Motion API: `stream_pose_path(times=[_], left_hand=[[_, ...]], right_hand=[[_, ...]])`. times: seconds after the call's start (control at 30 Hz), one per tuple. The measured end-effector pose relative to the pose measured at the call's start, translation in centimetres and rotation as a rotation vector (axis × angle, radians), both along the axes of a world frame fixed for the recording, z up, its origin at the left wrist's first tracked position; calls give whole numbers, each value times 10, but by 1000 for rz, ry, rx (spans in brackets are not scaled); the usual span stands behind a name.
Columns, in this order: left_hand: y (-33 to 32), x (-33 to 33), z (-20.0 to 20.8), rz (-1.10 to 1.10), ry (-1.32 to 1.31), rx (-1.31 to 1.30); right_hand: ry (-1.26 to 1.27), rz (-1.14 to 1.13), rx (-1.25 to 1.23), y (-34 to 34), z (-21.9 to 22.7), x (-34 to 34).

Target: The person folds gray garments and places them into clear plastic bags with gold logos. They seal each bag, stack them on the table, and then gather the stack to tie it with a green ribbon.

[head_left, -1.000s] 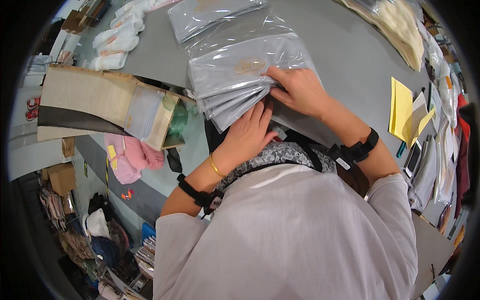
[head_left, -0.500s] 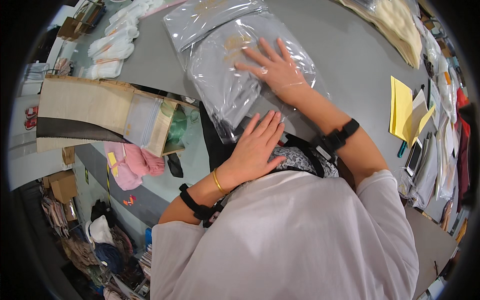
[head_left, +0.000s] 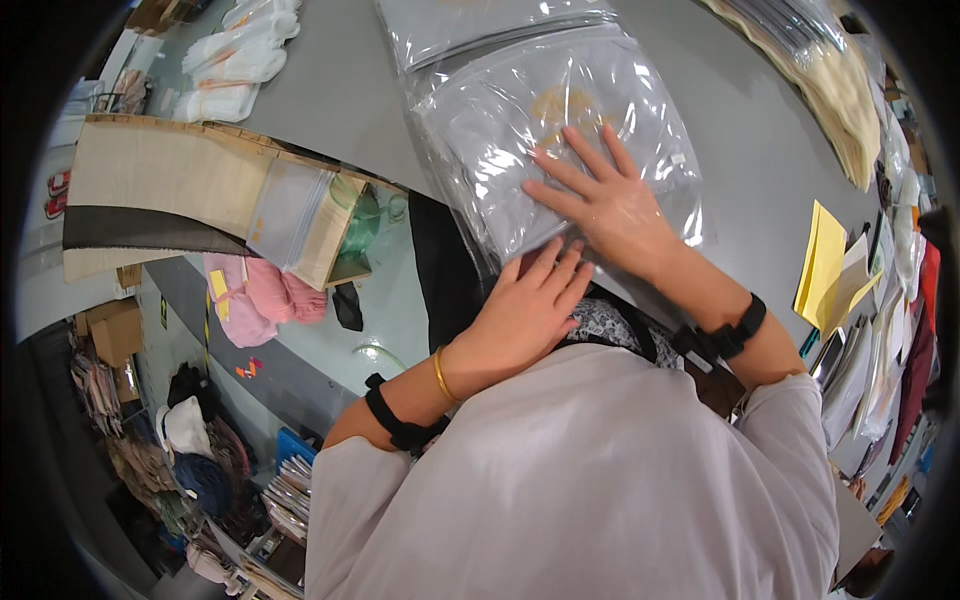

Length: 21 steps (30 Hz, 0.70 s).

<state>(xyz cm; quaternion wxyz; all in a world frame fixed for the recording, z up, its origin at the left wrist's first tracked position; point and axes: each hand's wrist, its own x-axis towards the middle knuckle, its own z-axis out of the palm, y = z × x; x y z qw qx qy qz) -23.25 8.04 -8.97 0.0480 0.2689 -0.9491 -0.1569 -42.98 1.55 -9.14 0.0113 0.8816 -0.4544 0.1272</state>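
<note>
A clear plastic bag (head_left: 560,70) with a folded grey garment inside lies at the front edge of the table, a gold print showing on it. My right hand (head_left: 615,205) rests on the bag with its fingers spread, palm down, below the print. At the near edge of the bag, my left hand (head_left: 530,310) lies with fingers stretched out, its fingertips touching the plastic. Another grey bagged garment (head_left: 480,25) sits beyond it, partly cut off by the view's upper edge.
To the left stands a wooden box (head_left: 160,190) holding zip bags (head_left: 285,215). White bundles (head_left: 235,65) lie at the back left. Cream cloth (head_left: 830,95) is at the back right, with yellow paper (head_left: 820,265) nearer. Pink cloth (head_left: 280,290) hangs below the box.
The bagged garment now lies straighter and flatter. My right hand has shifted nearer to me across it, and my left fingertips have come onto its near edge.
</note>
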Motion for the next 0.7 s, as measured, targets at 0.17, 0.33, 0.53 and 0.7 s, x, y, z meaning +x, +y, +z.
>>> stream_pose_path(times=[0.17, 0.33, 0.53, 0.7], left_hand=[[-5, -12, 2, -115, 56, -94], [-17, -16, 3, -69, 14, -102], [-17, -20, 4, -90, 47, -65], [-19, -25, 3, -68, 26, -95]], right_hand=[[5, -205, -86, -27, 16, 15], [1, -121, 74, -26, -7, -1], [-129, -9, -25, -36, -10, -7], [-75, -100, 136, -12, 0, -2]])
